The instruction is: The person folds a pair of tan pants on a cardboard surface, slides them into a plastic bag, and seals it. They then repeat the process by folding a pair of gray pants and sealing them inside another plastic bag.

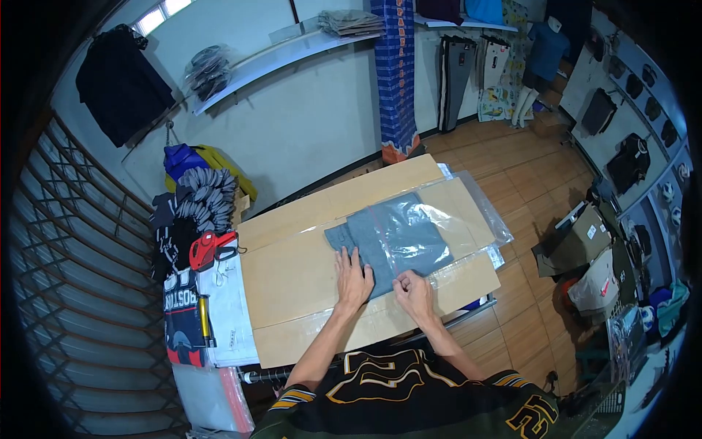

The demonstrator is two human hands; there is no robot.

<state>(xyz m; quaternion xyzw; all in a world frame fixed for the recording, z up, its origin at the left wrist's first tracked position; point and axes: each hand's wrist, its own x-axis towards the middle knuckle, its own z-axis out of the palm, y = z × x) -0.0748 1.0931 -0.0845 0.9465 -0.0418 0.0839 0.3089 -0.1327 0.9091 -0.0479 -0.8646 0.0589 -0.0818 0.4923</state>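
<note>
A folded grey-blue garment point(409, 230) lies on a flattened cardboard sheet point(285, 285), partly inside a clear plastic bag point(486, 212). Its left end sticks out of the bag's opening. My left hand point(355, 282) rests on that uncovered end with its fingers stretched out. Close by on the right, my right hand point(414, 296) is closed at the near edge of the bag's mouth, thumb and fingers pinched on the plastic. The bag's far end reaches over the right edge of the cardboard.
Left of the cardboard are a red tape dispenser point(208, 250), a yellow-handled cutter point(204, 318), folded clothes point(183, 314) and a stack of clear bags point(208, 399). A blue pillar point(398, 80) stands behind. Boxes point(578, 241) sit on the tiled floor at right.
</note>
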